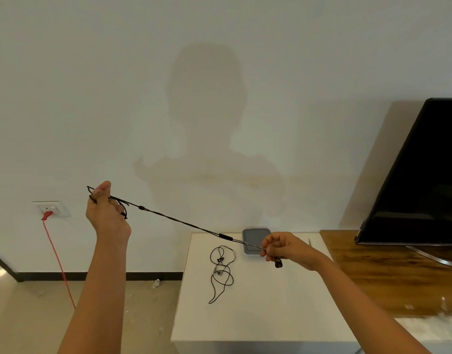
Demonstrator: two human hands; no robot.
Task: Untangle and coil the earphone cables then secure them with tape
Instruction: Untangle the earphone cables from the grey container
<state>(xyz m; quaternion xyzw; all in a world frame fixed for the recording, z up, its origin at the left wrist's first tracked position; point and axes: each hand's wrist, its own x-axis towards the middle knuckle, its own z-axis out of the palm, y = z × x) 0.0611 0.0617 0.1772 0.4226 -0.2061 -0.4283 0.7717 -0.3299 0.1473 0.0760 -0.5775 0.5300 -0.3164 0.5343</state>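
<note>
While the black earphone cable (179, 221) runs taut through the air from one hand to the other, the left hand (106, 210) is raised well above and to the left of the desk (270, 315). Its fingers are curled around a few loops of the cable, with the thumb pressed on top. The right hand (286, 247) hovers over the back of the desk and pinches the cable close to its far end, so the earbuds (278, 263) dangle just below the fingers.

The tension looks deliberate. A straight run shows any remaining knot, and it would let each new turn lie neatly on the left hand's fingers. I judge this to be the coiling step for this set, with most of the length not yet wound. The inline remote (225, 236) sits on the stretched part, near the right hand.

A second earphone set (221, 273) lies loose and looped over itself on the white desk, touched by neither hand — probably left for afterwards. Behind it a grey tray (255, 238) rests against the wall. No tape can be made out.

A television (424, 175) stands on a wooden stand (388, 277) to the right, and a red cord (57, 256) hangs from a wall socket (51, 208). No brand, label or writing is legible anywhere.
</note>
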